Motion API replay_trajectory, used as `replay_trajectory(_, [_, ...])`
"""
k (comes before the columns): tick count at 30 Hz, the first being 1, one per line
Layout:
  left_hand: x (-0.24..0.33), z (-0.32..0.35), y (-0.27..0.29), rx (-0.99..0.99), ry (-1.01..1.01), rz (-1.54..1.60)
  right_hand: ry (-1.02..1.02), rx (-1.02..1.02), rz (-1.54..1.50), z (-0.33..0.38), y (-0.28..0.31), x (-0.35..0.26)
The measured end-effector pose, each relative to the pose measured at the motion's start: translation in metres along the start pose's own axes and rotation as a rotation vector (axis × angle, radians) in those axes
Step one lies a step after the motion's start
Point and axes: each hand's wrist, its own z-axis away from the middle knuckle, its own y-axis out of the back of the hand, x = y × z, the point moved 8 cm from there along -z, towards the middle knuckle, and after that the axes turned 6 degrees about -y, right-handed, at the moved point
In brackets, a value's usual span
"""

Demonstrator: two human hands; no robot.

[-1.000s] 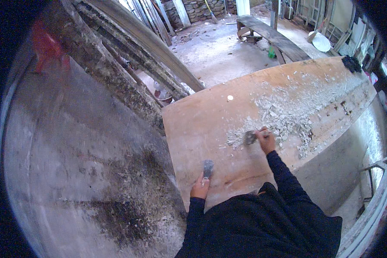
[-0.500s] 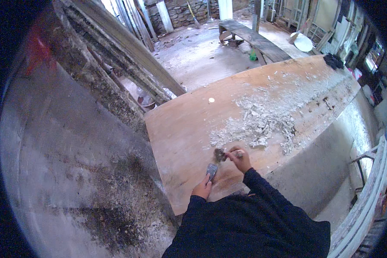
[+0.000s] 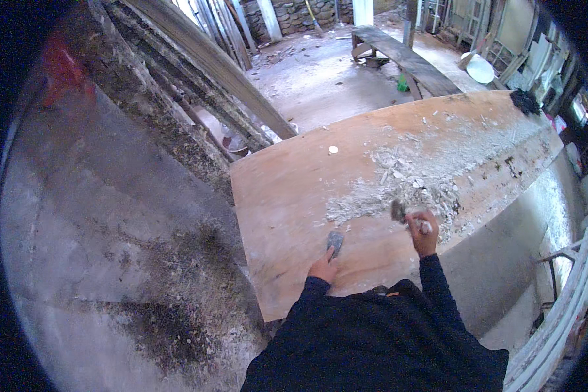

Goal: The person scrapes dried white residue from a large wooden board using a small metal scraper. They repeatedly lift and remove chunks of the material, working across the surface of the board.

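Note:
In my left hand (image 3: 323, 266) is a flat grey scraper (image 3: 335, 242), its broad end pointing away from me over the board. My right hand (image 3: 426, 236) is closed round a brush (image 3: 398, 210), with brown bristles toward the left. The brush is slightly blurred at the near edge of a heap of white flakes (image 3: 408, 176). Under both hands lies a wide tan wooden board (image 3: 274, 196). A small white disc (image 3: 333, 149) rests on its far left part.
Timber beams (image 3: 215, 72) lean left of the board. A long dark bench (image 3: 405, 62) stands beyond it, near a white round object (image 3: 477, 68). Black material (image 3: 524, 102) lies at the board's far right end. A pale curved rail (image 3: 561, 326) is at lower right.
My right hand and the brush have moved right, away from the scraper, to the flakes. My left hand still holds the scraper. The whole view has shifted slightly.

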Motion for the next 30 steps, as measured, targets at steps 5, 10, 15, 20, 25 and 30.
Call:
replay_trajectory(5, [0.011, -0.007, -0.017, -0.027, 0.065, -0.087, -0.090, -0.224, -0.101, 0.019, -0.019, -0.035])
replay_trajectory(10, [0.023, -0.007, -0.027, -0.065, 0.179, -0.084, -0.124, -0.392, -0.169, 0.023, -0.028, -0.043])
replay_trajectory(15, [0.034, -0.015, -0.027, -0.085, 0.214, -0.087, -0.105, -0.425, -0.158, 0.019, -0.035, -0.035])
replay_trajectory(20, [0.029, 0.008, -0.045, 0.065, 0.090, -0.064, -0.051, -0.459, -0.180, 0.017, -0.035, -0.039])
replay_trajectory(25, [0.028, -0.029, -0.029, 0.013, 0.259, -0.053, -0.031, -0.475, -0.206, 0.020, -0.032, -0.041])
replay_trajectory(30, [0.034, -0.031, -0.018, 0.046, 0.211, -0.049, -0.020, -0.479, -0.198, 0.021, -0.027, -0.034])
